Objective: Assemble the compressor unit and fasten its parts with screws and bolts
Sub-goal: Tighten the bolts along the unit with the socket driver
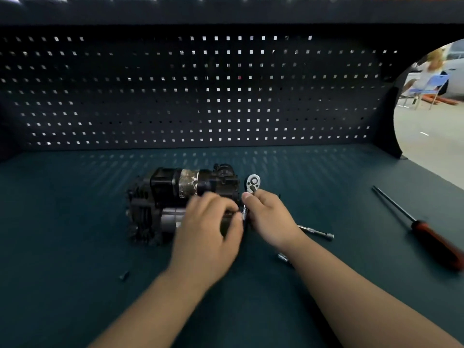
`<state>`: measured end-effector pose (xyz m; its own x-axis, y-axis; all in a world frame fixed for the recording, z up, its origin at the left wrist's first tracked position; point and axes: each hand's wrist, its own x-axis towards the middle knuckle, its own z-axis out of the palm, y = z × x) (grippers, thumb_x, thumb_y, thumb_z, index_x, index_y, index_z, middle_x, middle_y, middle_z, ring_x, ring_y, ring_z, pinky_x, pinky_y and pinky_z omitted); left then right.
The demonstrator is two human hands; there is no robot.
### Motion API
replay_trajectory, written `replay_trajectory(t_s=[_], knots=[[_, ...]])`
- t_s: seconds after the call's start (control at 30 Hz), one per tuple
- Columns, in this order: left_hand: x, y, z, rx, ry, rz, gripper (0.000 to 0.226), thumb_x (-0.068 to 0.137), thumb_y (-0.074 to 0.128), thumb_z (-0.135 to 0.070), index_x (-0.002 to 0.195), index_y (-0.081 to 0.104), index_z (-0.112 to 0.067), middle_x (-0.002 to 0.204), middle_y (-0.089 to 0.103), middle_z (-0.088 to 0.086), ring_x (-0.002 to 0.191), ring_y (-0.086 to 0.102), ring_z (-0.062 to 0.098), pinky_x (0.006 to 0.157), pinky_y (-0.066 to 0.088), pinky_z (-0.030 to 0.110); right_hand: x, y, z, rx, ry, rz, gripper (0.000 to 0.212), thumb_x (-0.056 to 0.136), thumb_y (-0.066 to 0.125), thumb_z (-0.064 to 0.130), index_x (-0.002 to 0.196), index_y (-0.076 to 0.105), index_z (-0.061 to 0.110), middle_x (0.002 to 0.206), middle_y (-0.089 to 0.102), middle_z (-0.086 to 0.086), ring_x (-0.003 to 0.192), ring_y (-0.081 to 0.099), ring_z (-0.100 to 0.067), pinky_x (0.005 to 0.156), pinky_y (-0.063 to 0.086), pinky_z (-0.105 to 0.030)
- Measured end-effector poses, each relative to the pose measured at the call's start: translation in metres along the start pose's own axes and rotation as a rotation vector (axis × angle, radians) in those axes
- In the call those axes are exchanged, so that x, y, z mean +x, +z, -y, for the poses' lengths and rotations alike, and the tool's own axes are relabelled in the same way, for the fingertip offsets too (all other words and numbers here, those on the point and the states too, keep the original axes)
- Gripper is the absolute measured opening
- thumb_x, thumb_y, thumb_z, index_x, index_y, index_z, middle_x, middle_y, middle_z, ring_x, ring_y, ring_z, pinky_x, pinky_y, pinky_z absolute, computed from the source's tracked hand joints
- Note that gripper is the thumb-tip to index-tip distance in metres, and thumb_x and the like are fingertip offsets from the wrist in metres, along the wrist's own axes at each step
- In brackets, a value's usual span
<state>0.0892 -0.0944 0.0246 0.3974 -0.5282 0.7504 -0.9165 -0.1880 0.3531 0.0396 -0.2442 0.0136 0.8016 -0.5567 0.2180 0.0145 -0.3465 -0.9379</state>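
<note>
- The compressor unit (175, 197), a dark, finned body with a worn silvery band round its far cylinder, lies on its side on the green bench top (75, 222), a little left of centre.
- The left hand (208, 229) is blurred. It lies over the compressor's near right end, fingers curled across the top and thumb underneath, so it appears to grip that end.
- The right hand (268, 217) is closed round the handle of a ratchet wrench (253, 184). The thumb presses along the shank, and the chrome head sticks out on the far side of the fist, just beside the compressor's right end.
- The two hands nearly touch at the thumbs.
- An extension bar (317, 232) lies flat on the bench just right of the right wrist.
- A loose socket (283, 257) sits near that forearm, partly hidden by it.
- A small dark piece (123, 275), too small to identify, lies on the near left, well apart from the compressor.
- A red-handled screwdriver (424, 237) lies at the far right, its shaft pointing away and to the left.
- A dark pegboard (200, 96) closes off the back of the bench.
</note>
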Motion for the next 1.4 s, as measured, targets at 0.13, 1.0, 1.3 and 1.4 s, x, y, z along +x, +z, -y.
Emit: replay_trajectory(t_s=[0.13, 1.0, 1.3, 1.4], knots=[[-0.025, 0.017, -0.013, -0.202, -0.446, 0.322, 0.010, 0.093, 0.055, -0.037, 0.094, 0.050, -0.028, 0.093, 0.055, -0.013, 0.082, 0.053, 0.000, 0.069, 0.043, 0.020, -0.025, -0.002, 0.005, 0.069, 0.085, 0.072, 0.034, 0.089, 0.049, 0.042, 0.060, 0.048, 0.025, 0.051, 0.044, 0.007, 0.047, 0.038, -0.012, 0.054, 0.034, -0.031], [-0.031, 0.008, 0.006, -1.141, -0.974, 0.419, 0.078, 0.094, 0.025, -0.063, 0.064, 0.075, -0.012, 0.040, 0.030, 0.002, 0.037, 0.037, 0.018, 0.041, 0.040, 0.026, -0.075, -0.019, 0.004, 0.215, 0.068, 0.057, 0.016, 0.095, 0.057, 0.008, 0.079, 0.057, 0.012, 0.055, 0.061, -0.002, 0.048, 0.057, -0.016, 0.054, 0.050, -0.027], [-0.032, 0.011, 0.010, -0.996, -0.833, 0.370, 0.059, 0.088, 0.034, -0.069, 0.085, 0.078, -0.029, 0.066, 0.065, 0.002, 0.038, 0.043, 0.016, 0.043, 0.043, 0.026, -0.033, -0.083, -0.041, -0.904, 0.083, -0.254, 0.029, 0.098, 0.042, 0.017, 0.112, 0.066, 0.020, 0.111, 0.060, -0.006, 0.102, 0.056, -0.027, 0.078, 0.043, -0.031], [-0.033, 0.011, 0.011, -0.952, -0.820, 0.358, 0.063, 0.099, 0.023, -0.059, 0.086, 0.078, -0.031, 0.063, 0.065, 0.002, 0.040, 0.044, 0.014, 0.045, 0.044, 0.025, -0.023, -0.083, -0.043, -0.660, 0.163, -0.340, 0.023, 0.093, 0.040, 0.014, 0.095, 0.062, 0.017, 0.096, 0.061, -0.003, 0.089, 0.055, -0.025, 0.070, 0.037, -0.027]])
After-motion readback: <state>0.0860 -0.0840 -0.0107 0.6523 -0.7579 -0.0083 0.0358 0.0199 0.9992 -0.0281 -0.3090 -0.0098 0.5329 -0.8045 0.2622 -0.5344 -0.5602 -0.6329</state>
